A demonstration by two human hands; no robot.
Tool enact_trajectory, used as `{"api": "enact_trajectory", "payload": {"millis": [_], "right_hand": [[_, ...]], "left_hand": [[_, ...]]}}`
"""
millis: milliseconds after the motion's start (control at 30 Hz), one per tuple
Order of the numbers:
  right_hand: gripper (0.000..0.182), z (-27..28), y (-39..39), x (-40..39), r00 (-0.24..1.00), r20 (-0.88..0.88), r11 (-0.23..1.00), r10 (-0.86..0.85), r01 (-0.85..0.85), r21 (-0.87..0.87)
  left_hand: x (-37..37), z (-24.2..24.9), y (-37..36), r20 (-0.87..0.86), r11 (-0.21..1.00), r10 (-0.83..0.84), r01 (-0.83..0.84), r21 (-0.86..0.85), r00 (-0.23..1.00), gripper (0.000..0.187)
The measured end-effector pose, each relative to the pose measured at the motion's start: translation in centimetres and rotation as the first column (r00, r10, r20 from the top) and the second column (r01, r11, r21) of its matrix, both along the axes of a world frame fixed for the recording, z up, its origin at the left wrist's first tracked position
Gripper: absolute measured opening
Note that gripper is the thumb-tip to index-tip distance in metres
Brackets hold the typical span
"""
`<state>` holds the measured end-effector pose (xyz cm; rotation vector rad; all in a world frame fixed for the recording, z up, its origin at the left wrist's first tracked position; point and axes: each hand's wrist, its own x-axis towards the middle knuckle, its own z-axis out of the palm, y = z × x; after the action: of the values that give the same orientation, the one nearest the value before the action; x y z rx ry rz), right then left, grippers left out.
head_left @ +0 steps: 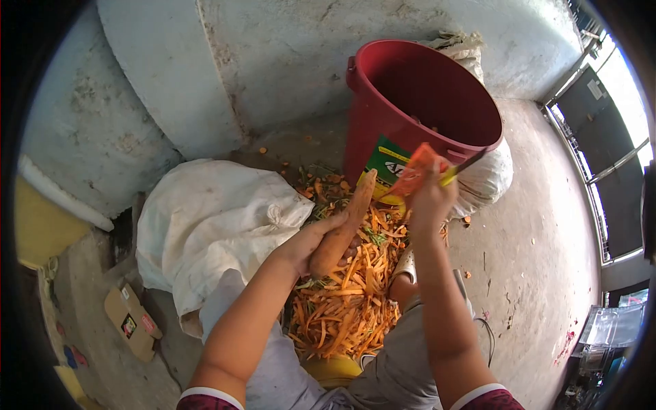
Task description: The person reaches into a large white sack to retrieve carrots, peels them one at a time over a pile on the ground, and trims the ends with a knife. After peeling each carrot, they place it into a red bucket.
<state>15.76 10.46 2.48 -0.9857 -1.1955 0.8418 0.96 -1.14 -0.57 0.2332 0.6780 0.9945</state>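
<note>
My left hand (316, 240) is wrapped round the thick end of a long carrot (346, 229), whose narrow tip points up toward the bucket. My right hand (432, 195) is raised just right of that tip, its fingers closed on a blurred orange tool (412, 172). A yellow piece and a dark, narrow strip (470, 161) stick out from the right side of this hand; I cannot tell the tool's exact kind. Below both hands, a heap of orange peelings (345, 307) with some green bits lies between my legs.
A large dark red bucket (424, 89) with a green and yellow label stands ahead by the wall. To the left is a white sack (219, 212); another sack (493, 174) sits behind the bucket. A cardboard piece (132, 321) lies at left. Clear plastic containers (608, 328) stand far right.
</note>
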Motion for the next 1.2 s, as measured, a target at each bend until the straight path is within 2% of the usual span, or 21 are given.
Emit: {"api": "enact_trajectory", "payload": {"millis": [67, 100, 133, 233, 333, 400, 500, 533, 600, 633, 700, 733, 800, 867, 900, 1000, 1033, 1133, 1200], "right_hand": [[0.019, 0.1, -2.7, -2.0, 0.986, 0.103, 0.992, 0.129, -0.130, 0.000], [0.020, 0.7, -4.2, -2.8, 0.975, 0.140, 0.985, 0.172, -0.175, 0.004], [0.021, 1.1, -5.4, -3.4, 0.960, 0.177, 0.975, 0.216, -0.220, 0.007], [0.018, 0.1, -6.7, -4.6, 0.948, 0.292, 0.976, 0.125, -0.171, 0.136], [0.019, 0.9, -7.2, -4.4, 0.932, 0.330, 0.982, 0.151, -0.180, 0.059], [0.018, 0.4, -7.1, -4.4, 0.923, 0.368, 0.989, 0.110, -0.137, 0.049], [0.014, 0.4, -6.5, -3.9, 0.919, 0.392, 0.999, 0.048, -0.043, -0.021], [0.013, 0.6, -5.8, -3.6, 0.918, 0.395, 0.999, 0.027, -0.008, -0.051], [0.012, -0.3, -2.6, -1.8, 0.914, 0.386, 0.989, -0.127, 0.084, 0.126], [0.012, -0.5, -1.0, -0.3, 0.872, 0.425, 0.970, -0.242, 0.208, 0.126], [0.014, -0.9, 2.6, 2.2, 0.971, 0.068, 0.969, -0.228, 0.220, 0.111], [0.014, -1.2, 3.7, 3.8, 0.944, 0.138, 0.953, -0.300, 0.292, 0.074], [0.014, -0.8, 4.6, 5.7, 0.860, 0.283, 0.899, -0.425, 0.438, 0.018], [0.014, 0.0, 3.5, 5.3, 0.954, 0.108, 0.955, -0.281, 0.289, -0.070], [0.014, 0.5, 2.5, 4.5, 0.979, 0.017, 0.974, -0.202, 0.203, -0.103], [0.016, -0.5, -0.1, 1.6, 0.997, -0.050, 0.998, 0.057, -0.058, -0.022], [0.017, -0.4, -1.5, 0.4, 0.996, 0.035, 0.996, 0.088, -0.088, -0.007], [0.014, 0.3, -5.2, -2.5, 0.962, 0.220, 0.986, 0.162, -0.169, 0.012], [0.013, -0.2, -6.1, -3.4, 0.933, 0.328, 0.979, 0.149, -0.185, 0.081]], "left_hand": [[-0.1, -1.0, 0.8, 0.064, 0.999, 0.003, -0.006, 0.045, 0.998, 0.034], [0.1, -0.1, 0.7, -0.064, 0.997, 0.066, -0.068, -0.032, 0.996, 0.032], [0.1, 0.0, 0.9, -0.089, 0.995, 0.102, -0.103, -0.006, 0.991, 0.031], [0.2, 0.5, 1.1, -0.151, 0.984, 0.178, -0.173, 0.048, 0.972, 0.032], [1.0, 2.0, 1.1, -0.159, 0.981, 0.195, -0.193, 0.033, 0.968, 0.033], [1.5, 2.7, 0.9, -0.137, 0.976, 0.216, -0.219, -0.005, 0.967, 0.029], [1.4, 2.3, 1.0, -0.079, 0.995, 0.072, -0.077, -0.059, 0.994, 0.031], [1.2, 1.5, 1.1, -0.080, 1.000, -0.002, -0.001, -0.028, 0.997, 0.033], [0.8, -0.7, 1.1, -0.085, 0.989, -0.143, 0.146, 0.035, 0.986, 0.036], [1.8, 1.5, 0.6, -0.272, 0.996, -0.071, 0.054, -0.070, 0.960, 0.040], [0.8, 1.2, -0.3, -0.322, 0.972, -0.232, 0.234, -0.033, 0.918, 0.040], [0.5, 1.1, -0.6, -0.349, 0.946, -0.310, 0.323, -0.020, 0.885, 0.040], [0.9, 2.7, -1.2, -0.294, 0.971, -0.240, 0.233, -0.059, 0.925, 0.041], [0.8, 2.0, -1.1, -0.210, 0.988, -0.147, 0.134, -0.075, 0.967, 0.042], [0.7, 0.2, -0.6, -0.151, 0.994, -0.110, 0.109, -0.014, 0.982, 0.043], [0.6, -0.7, 0.7, -0.181, 0.989, 0.058, -0.082, -0.127, 0.982, 0.043], [0.3, -1.4, 0.9, -0.145, 0.995, 0.041, -0.053, -0.086, 0.989, 0.043], [0.7, -1.4, 1.0, -0.072, 0.986, 0.129, -0.135, -0.096, 0.989, 0.042], [0.9, -1.2, 1.2, -0.056, 0.976, 0.177, -0.183, -0.121, 0.983, 0.040]]}}
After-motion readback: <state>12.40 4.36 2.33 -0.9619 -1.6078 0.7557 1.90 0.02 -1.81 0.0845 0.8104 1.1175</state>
